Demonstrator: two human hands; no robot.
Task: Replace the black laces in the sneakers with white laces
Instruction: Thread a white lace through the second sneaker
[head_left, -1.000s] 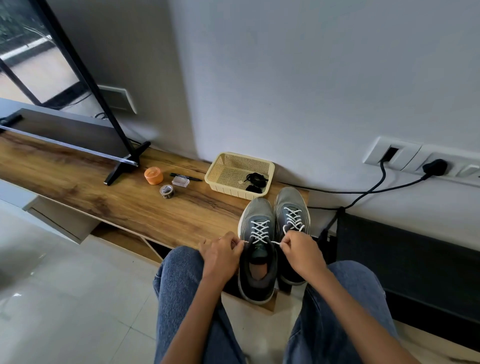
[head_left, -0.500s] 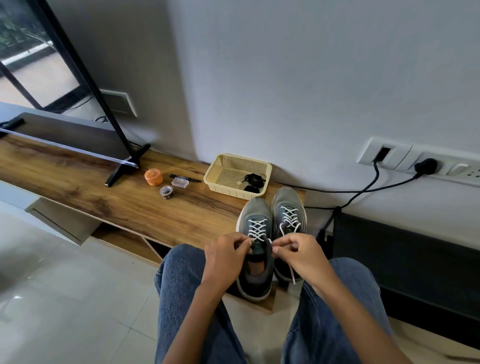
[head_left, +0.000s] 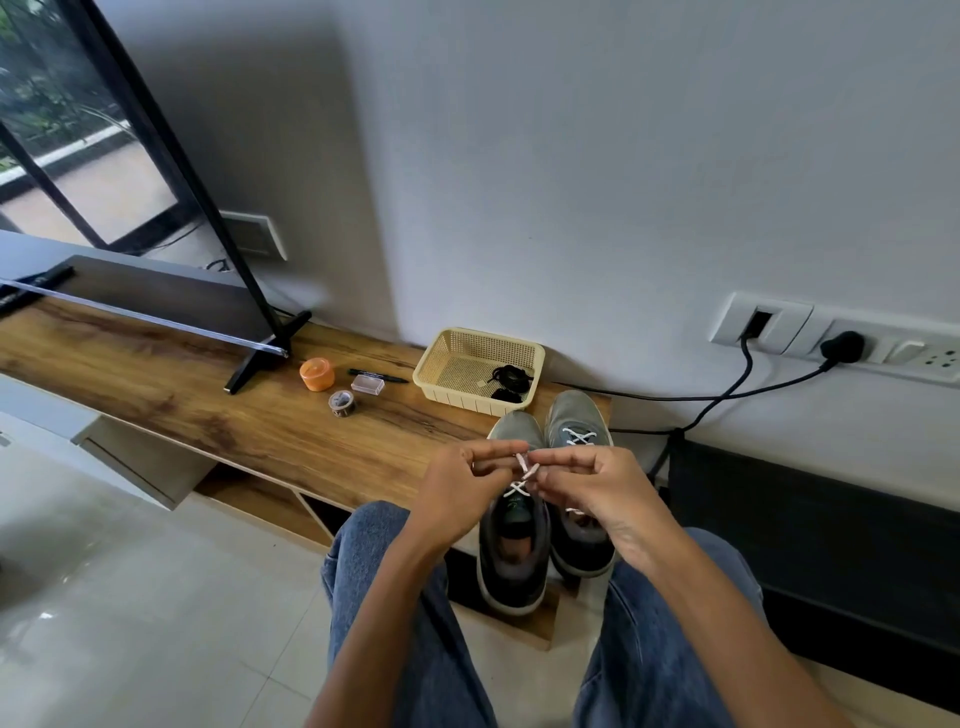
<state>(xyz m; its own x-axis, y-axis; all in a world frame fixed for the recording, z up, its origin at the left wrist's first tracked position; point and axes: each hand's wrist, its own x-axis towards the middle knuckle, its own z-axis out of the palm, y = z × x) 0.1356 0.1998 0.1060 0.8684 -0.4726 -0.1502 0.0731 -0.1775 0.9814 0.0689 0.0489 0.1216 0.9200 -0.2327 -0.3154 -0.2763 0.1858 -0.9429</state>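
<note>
Wooden shelf (head_left: 208, 410) carries both sneakers (head_left: 514, 551) at our 12 o'clock. Our left hand (head_left: 457, 499) and right hand (head_left: 597, 488) each pinch a white lace (head_left: 524, 467) end above the left shoe. Uneven tension could slip the crossing; black laces (head_left: 511, 379) sit in the basket (head_left: 530, 358).

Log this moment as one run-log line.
left hand: pinches white lace | right hand: pinches white lace | left sneaker: being tied | black laces: in basket
</note>
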